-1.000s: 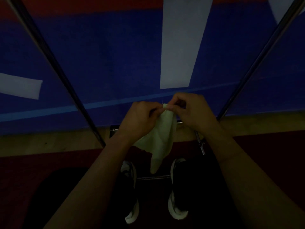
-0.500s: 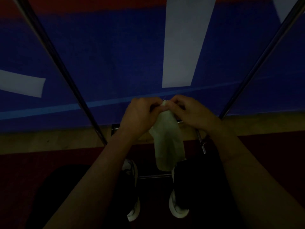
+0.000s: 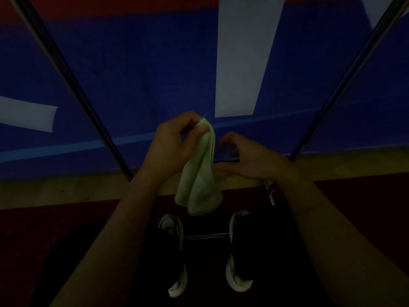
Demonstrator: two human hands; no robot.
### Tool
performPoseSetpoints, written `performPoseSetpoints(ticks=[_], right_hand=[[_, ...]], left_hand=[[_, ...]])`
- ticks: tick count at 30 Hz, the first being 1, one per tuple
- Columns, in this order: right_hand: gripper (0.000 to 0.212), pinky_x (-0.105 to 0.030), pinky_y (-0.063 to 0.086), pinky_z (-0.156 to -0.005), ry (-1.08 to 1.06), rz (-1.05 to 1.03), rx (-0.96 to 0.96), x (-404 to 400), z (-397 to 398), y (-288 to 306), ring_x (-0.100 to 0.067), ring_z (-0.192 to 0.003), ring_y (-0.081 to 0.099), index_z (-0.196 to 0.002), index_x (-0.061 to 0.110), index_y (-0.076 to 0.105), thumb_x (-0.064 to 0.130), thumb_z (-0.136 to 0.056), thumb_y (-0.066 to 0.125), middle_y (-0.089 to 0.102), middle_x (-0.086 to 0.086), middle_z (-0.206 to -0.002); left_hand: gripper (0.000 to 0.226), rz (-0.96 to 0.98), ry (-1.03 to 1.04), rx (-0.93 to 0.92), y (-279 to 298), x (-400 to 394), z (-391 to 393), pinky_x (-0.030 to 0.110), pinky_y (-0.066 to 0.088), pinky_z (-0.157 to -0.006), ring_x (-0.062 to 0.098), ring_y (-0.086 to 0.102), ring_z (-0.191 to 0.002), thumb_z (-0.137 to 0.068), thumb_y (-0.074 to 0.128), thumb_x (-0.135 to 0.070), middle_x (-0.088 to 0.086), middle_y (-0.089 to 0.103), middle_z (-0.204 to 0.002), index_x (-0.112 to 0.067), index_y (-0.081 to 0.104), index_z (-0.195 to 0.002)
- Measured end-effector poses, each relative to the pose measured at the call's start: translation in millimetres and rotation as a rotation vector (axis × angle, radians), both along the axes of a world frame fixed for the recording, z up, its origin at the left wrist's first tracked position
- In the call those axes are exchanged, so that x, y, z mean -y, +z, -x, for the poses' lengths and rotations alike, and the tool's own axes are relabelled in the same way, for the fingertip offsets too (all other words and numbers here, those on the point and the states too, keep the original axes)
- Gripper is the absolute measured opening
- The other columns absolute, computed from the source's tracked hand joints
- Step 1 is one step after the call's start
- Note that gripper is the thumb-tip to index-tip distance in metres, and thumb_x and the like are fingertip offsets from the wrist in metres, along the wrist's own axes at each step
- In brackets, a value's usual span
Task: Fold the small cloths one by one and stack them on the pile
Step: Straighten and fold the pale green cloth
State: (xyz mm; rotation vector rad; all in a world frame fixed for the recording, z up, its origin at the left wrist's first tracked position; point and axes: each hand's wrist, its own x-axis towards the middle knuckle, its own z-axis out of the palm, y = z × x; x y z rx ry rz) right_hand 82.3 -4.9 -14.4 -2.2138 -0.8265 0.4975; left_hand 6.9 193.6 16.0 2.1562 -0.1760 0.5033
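1. Cloth (image 3: 200, 173), pale green and small, hangs in the air in the middle of the scene; its top corner is pinched by the left hand (image 3: 172, 147) and the rest falls down in soft folds, with the lower end loose above the shoes.
2. Left hand is raised a little; its thumb and fingers close on the upper edge of the cloth, so the grip is narrow and it holds the cloth.
3. Right hand (image 3: 250, 158) is just beside the cloth, on its right side; the fingers are curled loosely and I see nothing between them; whether the lower fingers touch the cloth's edge, I cannot tell, because the light is very weak.
4. Both forearms come from the near edge and meet toward the middle.
5. Two shoes (image 3: 177, 251), dark with white soles, stand on the floor below the hands; a thin metal bar (image 3: 205, 235) lies between them.
6. Two metal poles (image 3: 73, 89) go up slanted, one at the left and one at the right.
7. Far behind there is a blue banner (image 3: 143, 74) with white shapes; under it runs a strip of wooden floor (image 3: 66, 191), and nearer the floor is dark red.
8. No pile of folded cloths shows in this view.
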Motion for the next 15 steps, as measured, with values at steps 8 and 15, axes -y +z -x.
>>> performPoseSetpoints(ticks=[8, 15], right_hand=[[0.042, -0.036, 0.053, -0.095, 0.164, -0.002, -0.04, -22.3, 16.6, 5.3, -0.002, -0.105, 0.063, -0.121, 0.034, 0.061, 0.057, -0.085, 0.065, 0.068, 0.014, -0.117], [0.035, -0.032, 0.055, -0.087, 0.137, 0.1, 0.026, -24.6, 18.8, -2.3, -0.01, -0.099, 0.065, -0.12, 0.024, 0.062, 0.046, -0.093, 0.06, 0.069, 0.006, -0.113]], left_hand=[[0.014, 0.018, -0.004, 0.066, 1.9, 4.9, 1.9, 0.02, 0.049, -0.069, 0.011, 0.062, -0.078, -0.103, 0.054, -0.018, -0.003, 0.062, -0.083, -0.01, 0.061, -0.093], [0.016, 0.035, 0.048, 0.105, 1.5, 5.9, 2.1, 0.036, 0.053, -0.069, 0.018, 0.062, -0.079, -0.102, 0.054, -0.021, 0.003, 0.062, -0.085, -0.009, 0.061, -0.096]])
